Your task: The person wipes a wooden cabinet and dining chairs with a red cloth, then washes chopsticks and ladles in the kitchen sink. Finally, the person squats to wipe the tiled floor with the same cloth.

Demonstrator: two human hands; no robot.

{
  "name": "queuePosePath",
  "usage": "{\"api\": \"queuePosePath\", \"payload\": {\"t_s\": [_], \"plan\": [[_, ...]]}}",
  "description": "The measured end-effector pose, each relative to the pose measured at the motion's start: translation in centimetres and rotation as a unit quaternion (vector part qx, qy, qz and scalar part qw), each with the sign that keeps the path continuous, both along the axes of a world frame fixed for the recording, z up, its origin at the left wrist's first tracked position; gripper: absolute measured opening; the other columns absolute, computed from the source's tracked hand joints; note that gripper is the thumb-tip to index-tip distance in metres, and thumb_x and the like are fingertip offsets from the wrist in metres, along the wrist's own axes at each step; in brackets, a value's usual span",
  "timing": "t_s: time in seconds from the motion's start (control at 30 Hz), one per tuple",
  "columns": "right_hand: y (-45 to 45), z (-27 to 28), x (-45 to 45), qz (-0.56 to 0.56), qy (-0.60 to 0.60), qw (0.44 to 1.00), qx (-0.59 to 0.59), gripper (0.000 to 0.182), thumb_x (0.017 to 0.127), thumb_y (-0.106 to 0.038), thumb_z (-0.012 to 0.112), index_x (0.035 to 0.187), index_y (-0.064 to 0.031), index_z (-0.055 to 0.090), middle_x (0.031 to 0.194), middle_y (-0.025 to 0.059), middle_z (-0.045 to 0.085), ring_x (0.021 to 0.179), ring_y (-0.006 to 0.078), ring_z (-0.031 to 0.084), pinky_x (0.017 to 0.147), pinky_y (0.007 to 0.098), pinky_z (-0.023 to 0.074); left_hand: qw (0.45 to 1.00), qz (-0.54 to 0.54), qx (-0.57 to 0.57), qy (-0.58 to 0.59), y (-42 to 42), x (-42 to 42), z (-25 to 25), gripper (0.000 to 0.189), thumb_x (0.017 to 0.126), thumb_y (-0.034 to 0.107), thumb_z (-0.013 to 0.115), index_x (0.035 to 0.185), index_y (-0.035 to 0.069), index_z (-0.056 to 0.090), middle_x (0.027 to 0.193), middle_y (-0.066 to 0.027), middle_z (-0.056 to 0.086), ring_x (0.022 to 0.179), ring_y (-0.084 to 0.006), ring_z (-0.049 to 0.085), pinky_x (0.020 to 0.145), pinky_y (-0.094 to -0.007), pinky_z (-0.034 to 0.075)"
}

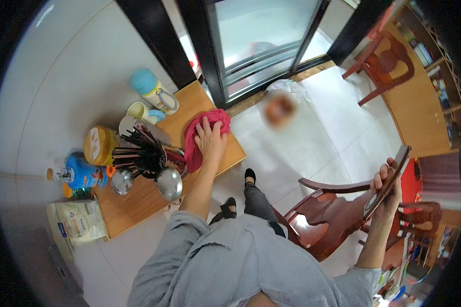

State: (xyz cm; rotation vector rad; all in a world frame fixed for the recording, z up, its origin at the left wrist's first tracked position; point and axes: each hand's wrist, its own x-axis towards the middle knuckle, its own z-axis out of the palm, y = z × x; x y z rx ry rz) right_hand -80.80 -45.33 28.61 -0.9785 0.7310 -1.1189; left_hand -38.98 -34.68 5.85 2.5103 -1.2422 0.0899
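My left hand (210, 144) lies spread on a crumpled red cloth (194, 155), pressing it against the right end of a wooden tabletop (119, 218). My right hand (388, 184) grips the upper part of a dark wooden chair (330, 222), fingers curled round its back post. Beside the cloth stands a holder full of dark chopsticks (138, 153), with a metal ladle (169, 184) and a second rounded metal utensil (122, 181) sticking out towards me. Behind them are a light mug (138, 111) and a white bottle with a blue cap (153, 90).
A yellow-lidded jar (100, 146), a blue container (84, 172) and a pale packet (78, 222) stand along the wall. Across the floor are a glass sliding door (265, 42), a white plastic bag (290, 88) and another wooden chair (384, 69).
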Motion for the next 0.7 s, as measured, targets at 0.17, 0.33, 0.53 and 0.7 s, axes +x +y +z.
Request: {"api": "queuePosePath", "payload": {"t_s": [0.17,0.33,0.53,0.7], "plan": [[-7.3,0.6,7.9,0.147,0.134,0.980,0.013,0.048,0.077,-0.034,0.073,0.106,-0.0040,0.047,0.087,0.0057,0.052,0.063,0.0146,0.056,0.054,0.0256,0.0483,0.993,-0.106,-0.035,0.035,2.3,-0.6,-0.5,0.028,0.065,0.018,0.069,0.087,0.011,0.053,0.097,-0.0103,0.054,0.095,-0.0333,0.050,0.073,-0.0442,0.044],[-6.0,-1.7,16.2,0.262,0.205,0.941,0.061,0.069,0.060,-0.028,0.085,0.116,-0.0029,0.053,0.097,0.0019,0.060,0.085,0.0129,0.058,0.078,0.0270,0.0475,0.969,-0.075,-0.079,0.222,11.9,-3.1,1.6,0.047,0.058,0.016,0.073,0.098,0.006,0.051,0.096,-0.0137,0.054,0.093,-0.0348,0.053,0.080,-0.0430,0.045],[-1.6,-4.2,18.8,0.330,0.239,0.895,0.182,0.064,0.060,-0.019,0.078,0.117,-0.0022,0.053,0.093,0.0033,0.059,0.080,0.0131,0.057,0.072,0.0253,0.0484,0.936,0.085,-0.162,0.301,20.4,-0.9,10.8,0.070,0.062,0.012,0.075,0.123,0.002,0.043,0.106,-0.0145,0.057,0.101,-0.0266,0.057,0.087,-0.0366,0.046],[1.6,-6.5,22.1,0.351,0.185,0.902,0.170,0.054,0.068,-0.017,0.076,0.114,0.0001,0.053,0.103,0.0073,0.062,0.092,0.0159,0.058,0.084,0.0294,0.0467,0.938,0.105,0.001,0.329,19.9,4.2,14.2,0.072,0.068,0.025,0.074,0.130,0.006,0.043,0.114,-0.0181,0.060,0.102,-0.0319,0.061,0.086,-0.0373,0.047]]}}
